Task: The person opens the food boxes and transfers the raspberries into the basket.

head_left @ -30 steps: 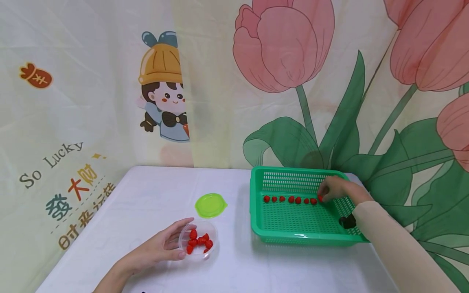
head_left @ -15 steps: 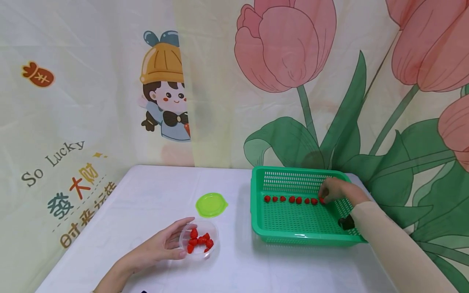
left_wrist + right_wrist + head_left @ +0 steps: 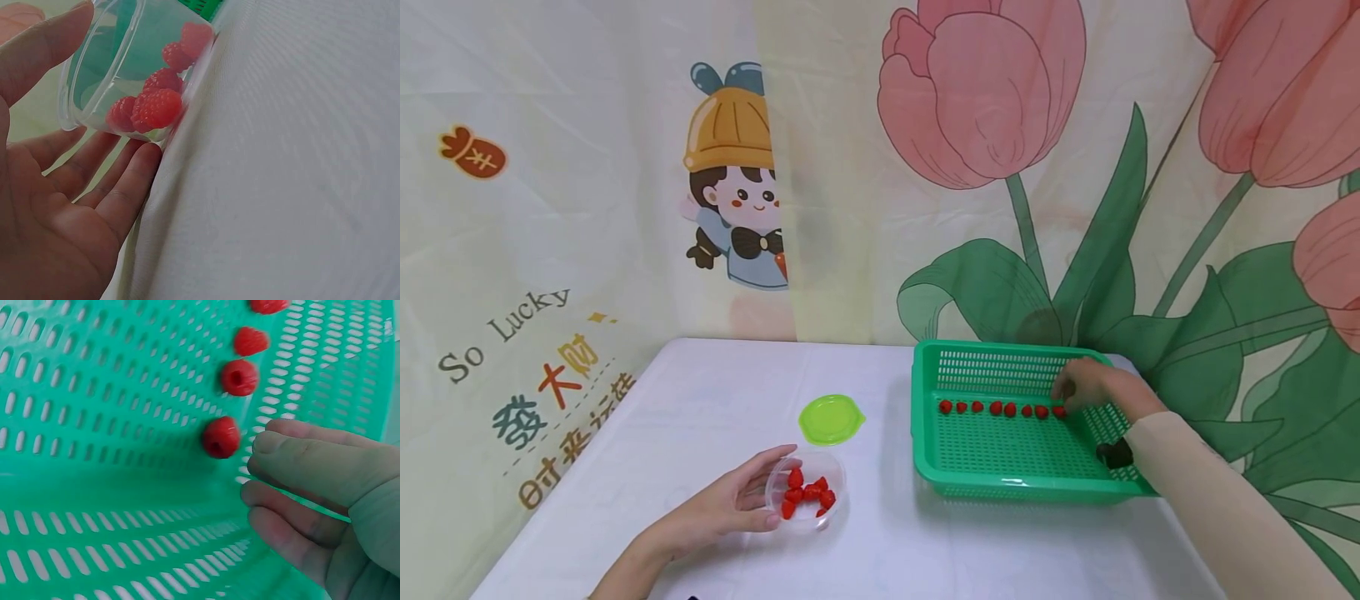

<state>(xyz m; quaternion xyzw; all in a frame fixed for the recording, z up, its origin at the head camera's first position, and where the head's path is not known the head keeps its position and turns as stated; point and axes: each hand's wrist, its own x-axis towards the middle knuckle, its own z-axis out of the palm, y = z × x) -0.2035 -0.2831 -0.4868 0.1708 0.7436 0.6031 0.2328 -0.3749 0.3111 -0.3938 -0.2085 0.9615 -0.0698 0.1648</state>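
My left hand (image 3: pixel 726 508) holds a clear plastic cup (image 3: pixel 808 462) from its left side, thumb at the near side and fingers behind. Several red raspberries (image 3: pixel 159 107) lie in the bottom of the cup, which stands on the table. In the green basket (image 3: pixel 1030 486), a row of several raspberries runs along the floor near the back wall. The right hand (image 3: pixel 312 475) hovers beside the last raspberry (image 3: pixel 221 437) at the row's right end. A small gap separates its fingertips from that berry, and nothing shows between them.
A lime-green lid (image 3: pixel 832 420) lies flat on the white tablecloth (image 3: pixel 737 392), behind the cup and left of the basket. A patterned curtain (image 3: pixel 835 167) hangs behind the table. The basket's raised walls surround the right hand's area.
The right hand has let go of the raspberry at the right end of the row and lifted slightly away, leaving it in line. My left hand and the cup have stayed put.
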